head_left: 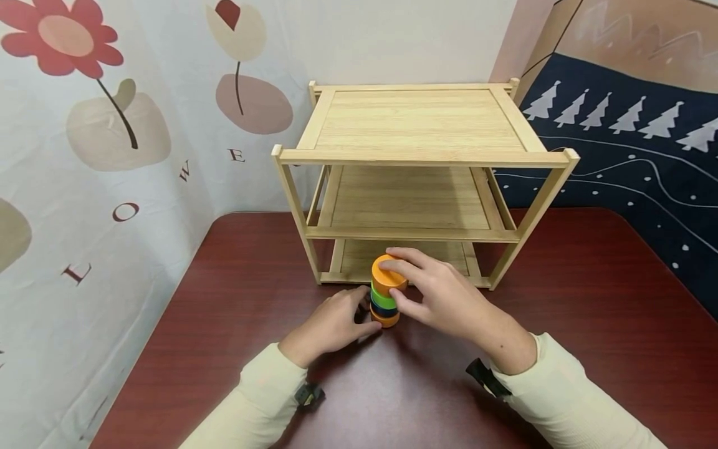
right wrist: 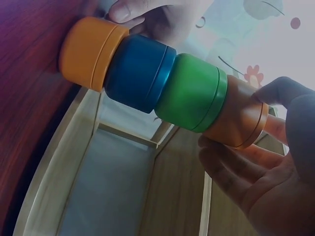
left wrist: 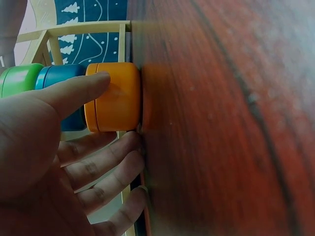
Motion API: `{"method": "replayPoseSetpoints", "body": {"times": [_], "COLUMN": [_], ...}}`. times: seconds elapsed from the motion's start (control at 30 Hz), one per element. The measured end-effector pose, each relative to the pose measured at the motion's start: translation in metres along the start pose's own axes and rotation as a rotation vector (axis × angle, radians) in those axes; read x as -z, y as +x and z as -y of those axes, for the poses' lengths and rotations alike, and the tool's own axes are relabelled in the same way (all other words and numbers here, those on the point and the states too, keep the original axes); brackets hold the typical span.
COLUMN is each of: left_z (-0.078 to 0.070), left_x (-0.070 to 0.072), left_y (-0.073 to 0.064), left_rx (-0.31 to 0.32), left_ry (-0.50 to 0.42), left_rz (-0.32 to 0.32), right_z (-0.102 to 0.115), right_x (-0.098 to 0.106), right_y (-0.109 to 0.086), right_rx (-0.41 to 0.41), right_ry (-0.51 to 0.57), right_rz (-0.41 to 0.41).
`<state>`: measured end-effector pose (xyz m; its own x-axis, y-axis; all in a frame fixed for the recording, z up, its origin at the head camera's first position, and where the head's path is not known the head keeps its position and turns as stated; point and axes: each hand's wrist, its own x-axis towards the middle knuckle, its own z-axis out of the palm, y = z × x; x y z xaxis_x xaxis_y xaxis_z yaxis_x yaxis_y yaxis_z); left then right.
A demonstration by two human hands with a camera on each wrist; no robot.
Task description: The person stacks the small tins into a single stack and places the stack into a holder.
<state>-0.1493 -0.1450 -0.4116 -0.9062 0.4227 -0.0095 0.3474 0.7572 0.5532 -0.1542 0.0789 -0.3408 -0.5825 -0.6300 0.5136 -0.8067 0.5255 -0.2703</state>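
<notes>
Small round jars stand in a column on the dark red table [head_left: 224, 349]. At the bottom is an orange jar [left wrist: 118, 98], then a dark blue jar [right wrist: 140, 73], a green jar [right wrist: 192, 92] and another orange jar [head_left: 388, 274] on top. My right hand [head_left: 443, 293] grips the top orange jar between thumb and fingers. Beside the base, my left hand [head_left: 333, 321] has its thumb [left wrist: 81, 93] at the bottom orange jar. The other fingers of that hand reach loosely past the jar, low over the table. The jars lean slightly in the right wrist view.
A light wooden shelf rack [head_left: 415, 156] with several tiers stands right behind the jars. Beyond the table's left edge hangs a pale flower-printed cloth [head_left: 168, 262]. A dark blue cloth with white trees [head_left: 628, 162] hangs at the right.
</notes>
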Motion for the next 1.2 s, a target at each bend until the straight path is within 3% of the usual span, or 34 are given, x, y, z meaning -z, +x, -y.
{"method": "replayPoseSetpoints", "body": {"times": [0.37,0.83,1.2], "left_z": [0.001,0.001,0.004], "left_x": [0.000,-0.001,-0.003], "left_y": [0.000,0.001,0.002], "left_rx": [-0.003,0.003,0.005], "left_ry": [0.001,-0.003,-0.004], "left_rz": [0.002,-0.004,-0.007], "right_z": [0.000,-0.007,-0.015], "right_x": [0.003,0.009,0.008], "right_y": [-0.005,-0.018,-0.022], "right_rx": [-0.020,-0.072,-0.036], "right_ry": [-0.011,0.002,0.028], "right_rz": [-0.022,-0.140,-0.249]}}
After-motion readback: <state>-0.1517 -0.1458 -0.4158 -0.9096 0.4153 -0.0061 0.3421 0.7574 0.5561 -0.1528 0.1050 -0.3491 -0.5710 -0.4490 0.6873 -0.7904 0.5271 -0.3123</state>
